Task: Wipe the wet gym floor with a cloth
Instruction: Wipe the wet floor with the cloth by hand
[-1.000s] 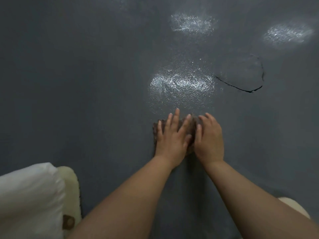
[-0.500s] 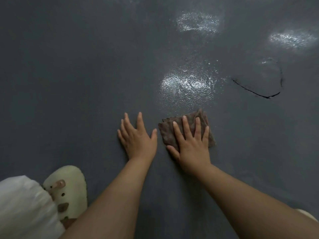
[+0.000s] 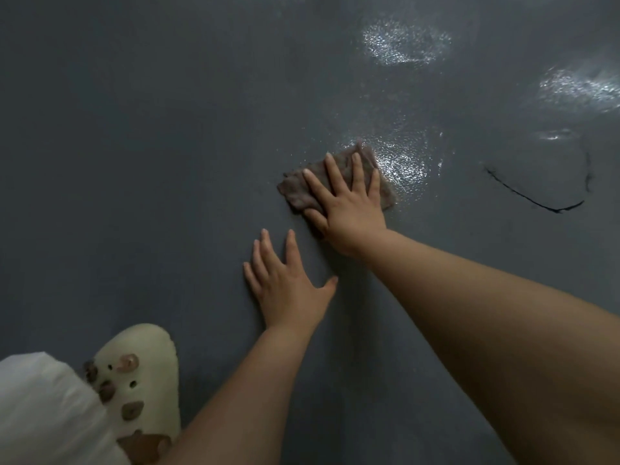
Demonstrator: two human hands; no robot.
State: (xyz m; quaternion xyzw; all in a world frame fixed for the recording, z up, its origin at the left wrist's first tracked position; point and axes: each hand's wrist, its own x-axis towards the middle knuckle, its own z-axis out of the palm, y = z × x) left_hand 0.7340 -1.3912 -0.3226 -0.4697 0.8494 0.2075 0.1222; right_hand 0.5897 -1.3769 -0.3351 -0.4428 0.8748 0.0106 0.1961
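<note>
Head view: cloth (image 3: 295, 193) lies under right hand (image 3: 349, 209), beyond left hand (image 3: 285, 283).

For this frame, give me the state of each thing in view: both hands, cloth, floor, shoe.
right hand: flat, fingers spread, pressing the cloth down
left hand: flat on bare floor, fingers spread, holding nothing
cloth: brown, crumpled, lying flat at the edge of a shiny patch
floor: dark grey, glossy patches ahead, a thin dark curved line at right
shoe: cream clog, on the floor
</note>
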